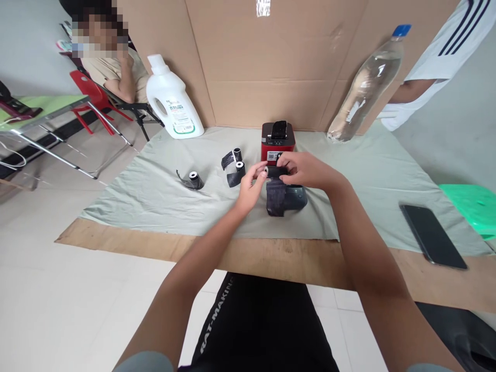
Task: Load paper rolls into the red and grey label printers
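Between my hands a black roll point(274, 172) lies sideways, its pale core end facing left. My left hand point(251, 185) pinches that end with thumb and fingertips. At the other end, the fingers of my right hand point(304, 169) close on the roll from above and the side. A loose black strip point(275, 199) hangs from it over a dark rounded device point(296, 198), whose kind I cannot make out. Just behind my hands stands a small red and black printer point(267, 150), with a glossy black strip point(279, 130) on its top.
More black rolls with white cores, one point(194, 180) farther left, lie partly unwound on the grey-green cloth point(155, 196). A white detergent jug point(174, 103) and a large clear bottle point(368, 88) lean on the cardboard point(267, 62). A phone point(432, 235) lies right. Two people are nearby.
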Tool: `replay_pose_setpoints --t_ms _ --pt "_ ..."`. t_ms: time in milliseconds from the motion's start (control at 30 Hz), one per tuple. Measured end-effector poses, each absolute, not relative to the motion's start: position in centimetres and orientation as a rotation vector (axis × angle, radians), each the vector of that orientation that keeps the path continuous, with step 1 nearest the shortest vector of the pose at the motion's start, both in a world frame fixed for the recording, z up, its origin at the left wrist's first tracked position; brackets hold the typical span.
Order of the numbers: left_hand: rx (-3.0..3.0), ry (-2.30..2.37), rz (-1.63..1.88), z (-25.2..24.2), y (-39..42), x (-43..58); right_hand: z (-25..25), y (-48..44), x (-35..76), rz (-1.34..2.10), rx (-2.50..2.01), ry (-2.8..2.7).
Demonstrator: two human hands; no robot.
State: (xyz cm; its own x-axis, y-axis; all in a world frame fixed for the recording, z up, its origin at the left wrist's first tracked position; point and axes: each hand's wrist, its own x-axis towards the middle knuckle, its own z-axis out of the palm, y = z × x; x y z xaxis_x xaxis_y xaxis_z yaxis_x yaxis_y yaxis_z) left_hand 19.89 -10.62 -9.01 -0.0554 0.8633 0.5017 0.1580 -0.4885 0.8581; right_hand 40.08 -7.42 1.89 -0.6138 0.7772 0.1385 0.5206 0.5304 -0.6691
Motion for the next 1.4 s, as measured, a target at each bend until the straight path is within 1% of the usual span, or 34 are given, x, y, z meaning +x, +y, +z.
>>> replay_pose_setpoints --t_ms 133,300,400,500,667,833,900,1100,1233,1333,1400 --pt "1.564 1.065 1.556 -8.7 -10.4 19.1 0.2 -7.5 38.3 1.018 -0.911 -2.199" --pt "1.603 1.004 1.591 -8.6 -9.8 18.3 -1.3 -7.0 37.1 1.210 -0.890 -2.008" --pt "1.636 0.972 1.560 -8.8 -9.5 18.1 -1.8 -6.8 36.8 1.242 -0.908 -1.902" --pt "1.650 0.954 1.554 -9.1 -9.3 18.0 -2.3 -6.5 36.6 1.177 -0.923 -1.844" --pt "1.526 1.032 1.571 -9.4 -9.0 18.0 -2.9 -6.5 36.2 1.205 -0.824 -1.848" --pt "1.559 1.090 1.660 -9.8 -8.8 18.0 -3.2 -6.6 35.6 1.241 -1.052 -1.696" --pt "1.623 1.089 1.668 -9.9 -8.8 17.9 -3.2 -6.5 35.7 1.256 -1.048 -1.656" --pt "1.862 0.990 1.559 -9.1 -8.7 16.5 -2.9 -6.1 36.8 1.427 -0.928 -1.628" --pt "2.094 0.942 1.401 -8.3 -8.9 15.4 -2.5 -6.3 37.4 1.550 -0.920 -1.663" --pt "2.138 0.941 1.335 -8.1 -9.0 15.2 -2.5 -6.3 37.4 1.550 -0.908 -1.711" --pt "2.124 0.966 1.358 -8.1 -9.1 15.1 -2.6 -6.2 37.3 1.511 -0.930 -1.729"
